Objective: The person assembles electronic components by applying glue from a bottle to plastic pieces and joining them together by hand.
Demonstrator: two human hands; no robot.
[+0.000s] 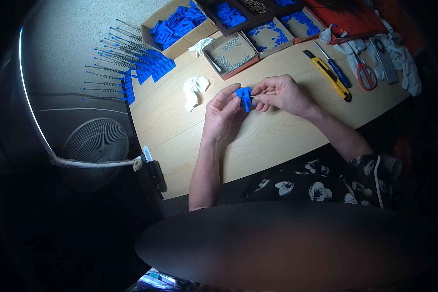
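Above the middle of the table, my left hand [220, 111] is closed on a small blue plastic part [244, 93], gripping its left side between thumb and fingers. A narrow blue stem points from that part toward me. My right hand [281, 95] is pinched close against the part's right side. Between its thumb and finger shows a thin brass-coloured pin [253, 96], its inner end meeting the blue part. How deep the pin sits cannot be made out. Left of my hands lies a crumpled white cloth [195, 91].
Blue parts fill a cardboard box [166, 47]. Small trays [218, 71] of little pieces line the back. Blue pieces with springs and rods [126, 63] stand at the table's left edge. A yellow cutter [328, 75], blue screwdriver [338, 73] and red-handled scissors [366, 78] lie right. A fan [96, 146] stands left.
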